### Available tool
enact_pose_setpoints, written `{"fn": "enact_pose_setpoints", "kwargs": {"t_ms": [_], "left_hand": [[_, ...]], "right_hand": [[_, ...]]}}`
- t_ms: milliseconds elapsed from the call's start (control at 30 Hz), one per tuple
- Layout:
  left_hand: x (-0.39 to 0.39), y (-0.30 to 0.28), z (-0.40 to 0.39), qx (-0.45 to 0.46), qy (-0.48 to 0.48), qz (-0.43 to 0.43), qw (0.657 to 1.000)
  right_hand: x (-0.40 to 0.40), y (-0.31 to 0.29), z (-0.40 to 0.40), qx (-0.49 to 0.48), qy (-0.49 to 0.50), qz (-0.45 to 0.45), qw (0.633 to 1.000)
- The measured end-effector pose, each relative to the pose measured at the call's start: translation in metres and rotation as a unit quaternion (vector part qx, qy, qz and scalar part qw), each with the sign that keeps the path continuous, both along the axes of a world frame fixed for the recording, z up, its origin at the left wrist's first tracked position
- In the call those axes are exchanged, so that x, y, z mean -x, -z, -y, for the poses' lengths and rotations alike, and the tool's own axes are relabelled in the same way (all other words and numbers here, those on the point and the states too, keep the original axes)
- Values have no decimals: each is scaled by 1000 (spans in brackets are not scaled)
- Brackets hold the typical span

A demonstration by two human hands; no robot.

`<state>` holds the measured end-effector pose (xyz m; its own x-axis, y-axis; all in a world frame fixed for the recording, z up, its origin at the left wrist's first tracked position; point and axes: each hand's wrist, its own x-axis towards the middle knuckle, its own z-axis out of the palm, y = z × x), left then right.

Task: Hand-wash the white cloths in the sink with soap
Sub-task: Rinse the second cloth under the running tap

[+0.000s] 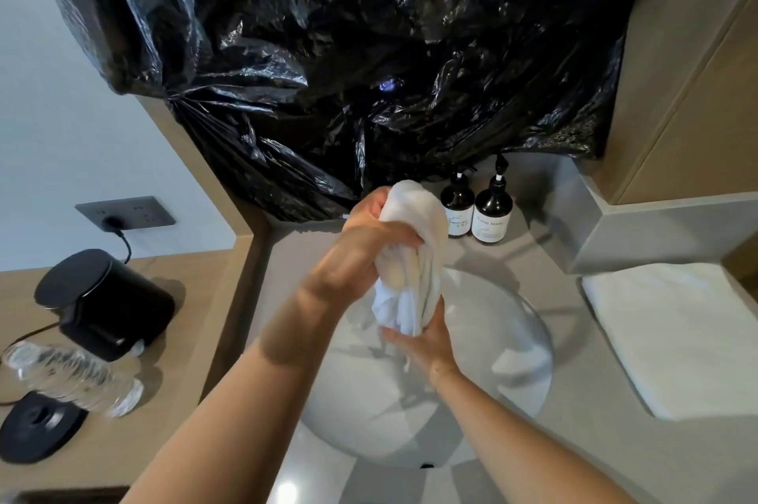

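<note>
The white cloth point(414, 257) is bunched into a thick roll held above the sink point(512, 339), its long axis running nearly upright, the top end leaning slightly toward the desk's back edge. The left hand point(369, 241) grips the upper part with fingers curled round it; the right hand point(422, 339) clasps the lower end from beneath. Held at both ends like this, it looks ready for wringing, so any water falls into the basin. Two dark pump bottles point(476, 208), probably the soap, stand at the back edge just behind. A folded white towel point(672, 331) lies on the desk point(574, 442) toward its right edge.
</note>
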<state>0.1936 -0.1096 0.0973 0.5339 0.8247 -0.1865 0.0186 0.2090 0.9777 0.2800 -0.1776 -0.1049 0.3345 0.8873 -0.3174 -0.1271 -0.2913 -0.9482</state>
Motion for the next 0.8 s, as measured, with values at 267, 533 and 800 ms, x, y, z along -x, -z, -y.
{"fn": "enact_pose_setpoints", "kwargs": {"t_ms": [267,533,800], "left_hand": [[67,47,-15,46,-102,47,993],[118,132,2,161,-173,89,968],[124,169,13,203,-215,88,951]], "right_hand": [[-39,12,5,92,-56,-137,985],[-55,6,-31,135,-39,-283,949],[-31,21,-45,91,-19,-374,923]]}}
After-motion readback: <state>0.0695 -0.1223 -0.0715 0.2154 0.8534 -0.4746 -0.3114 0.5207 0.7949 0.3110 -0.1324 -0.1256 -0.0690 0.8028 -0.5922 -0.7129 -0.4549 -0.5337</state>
